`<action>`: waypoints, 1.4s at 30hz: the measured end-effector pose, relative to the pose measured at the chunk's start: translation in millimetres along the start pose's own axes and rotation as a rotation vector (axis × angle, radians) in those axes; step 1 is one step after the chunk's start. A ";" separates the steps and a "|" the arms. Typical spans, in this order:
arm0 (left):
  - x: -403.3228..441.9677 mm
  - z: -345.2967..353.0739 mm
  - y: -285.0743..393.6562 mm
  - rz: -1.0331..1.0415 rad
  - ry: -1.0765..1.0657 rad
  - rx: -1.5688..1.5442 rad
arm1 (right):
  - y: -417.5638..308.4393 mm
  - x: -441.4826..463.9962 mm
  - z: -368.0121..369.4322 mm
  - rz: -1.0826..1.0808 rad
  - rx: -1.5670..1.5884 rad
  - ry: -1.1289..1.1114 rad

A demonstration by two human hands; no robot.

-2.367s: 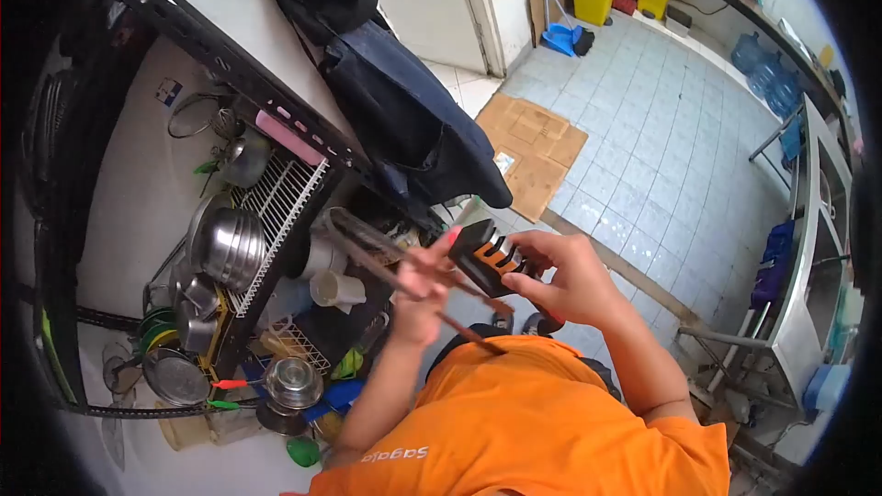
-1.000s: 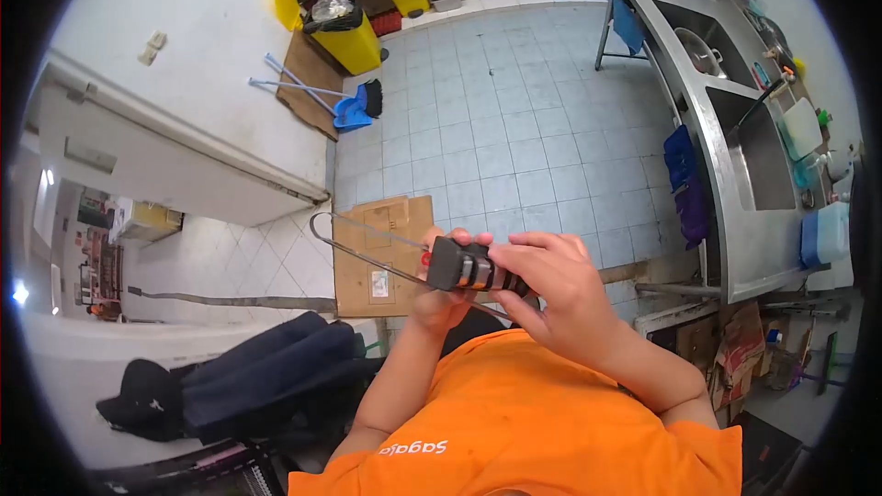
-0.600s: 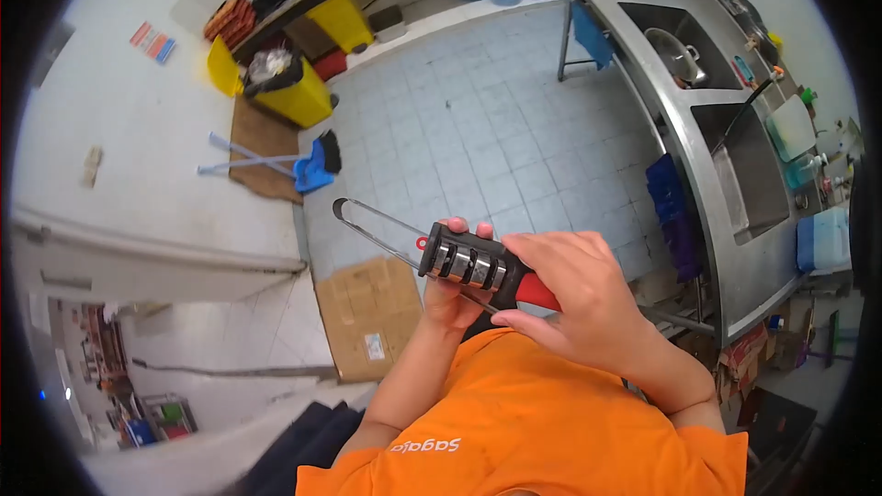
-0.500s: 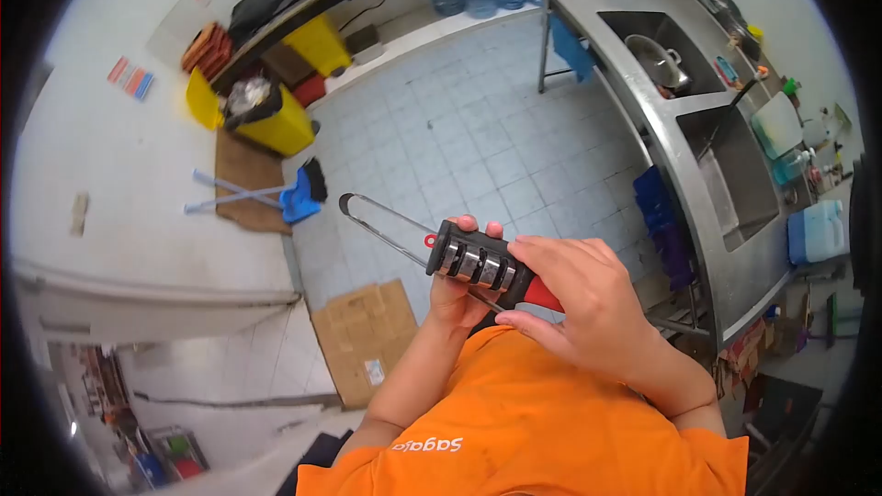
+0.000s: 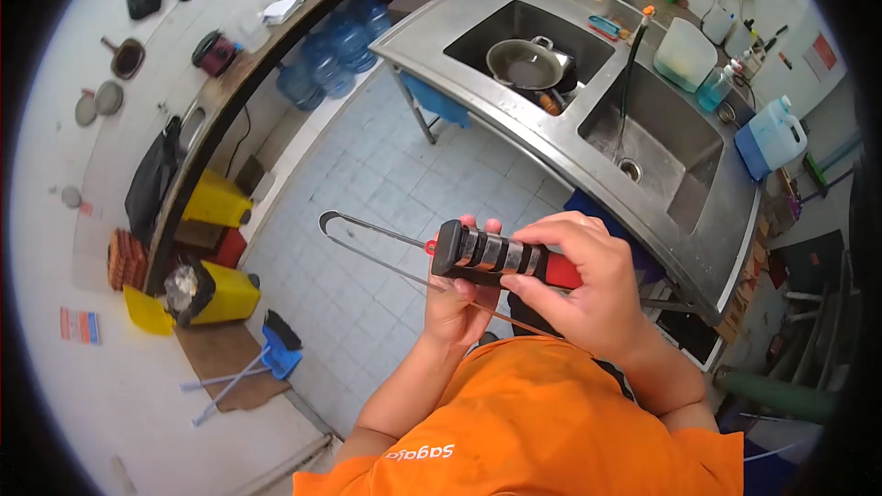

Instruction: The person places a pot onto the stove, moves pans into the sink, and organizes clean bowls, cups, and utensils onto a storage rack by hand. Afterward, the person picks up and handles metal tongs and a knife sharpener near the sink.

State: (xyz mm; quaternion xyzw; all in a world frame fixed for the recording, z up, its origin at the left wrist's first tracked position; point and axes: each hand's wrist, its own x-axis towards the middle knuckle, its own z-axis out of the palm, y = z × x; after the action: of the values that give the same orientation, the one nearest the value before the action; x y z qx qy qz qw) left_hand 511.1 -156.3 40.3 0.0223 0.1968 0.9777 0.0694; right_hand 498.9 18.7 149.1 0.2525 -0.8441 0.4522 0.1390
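A black and red knife sharpener (image 5: pixel 501 255) with several shiny metal bands lies across both my hands in front of my chest. My left hand (image 5: pixel 450 310) is closed under its black end, fingertips showing over the top edge. From the same hand sticks out a long, thin metal utensil (image 5: pixel 377 228), bent like tongs, its rounded end pointing away to the left. Part of this utensil is hidden behind the sharpener and my fingers. My right hand (image 5: pixel 593 280) grips the sharpener at its red end, thumb below and fingers above.
To the right is a steel double sink (image 5: pixel 666 248) with a pot (image 5: pixel 524 64) in the far basin. Blue water jugs (image 5: pixel 331 64) stand under the counter. Yellow bins (image 5: pixel 230 289), a blue dustpan (image 5: pixel 280 358) and a broom are on the left.
My view has swung right, so the sink sits nearer the middle. The sharpener has turned closer to level, and both hands still hold it.
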 end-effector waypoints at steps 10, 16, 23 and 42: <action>165.6 31.2 -25.7 -0.084 -0.101 0.062 | 118.9 82.2 -88.1 0.410 0.748 0.377; 240.9 45.2 -33.5 -0.215 -0.081 0.059 | 147.7 126.2 -113.9 0.442 0.611 0.328; 335.9 32.2 -37.4 -0.356 -0.035 0.009 | 187.5 184.2 -113.3 0.412 0.262 0.473; 546.1 7.4 0.8 -0.642 -0.254 -0.126 | 237.0 353.2 -51.1 0.640 -0.476 0.256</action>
State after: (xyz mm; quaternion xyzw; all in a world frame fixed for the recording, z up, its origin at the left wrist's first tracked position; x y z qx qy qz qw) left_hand -28.7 -75.3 56.3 0.0764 0.1227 0.9056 0.3987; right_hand 73.9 65.0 176.6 -0.1197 -0.9368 0.2926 0.1497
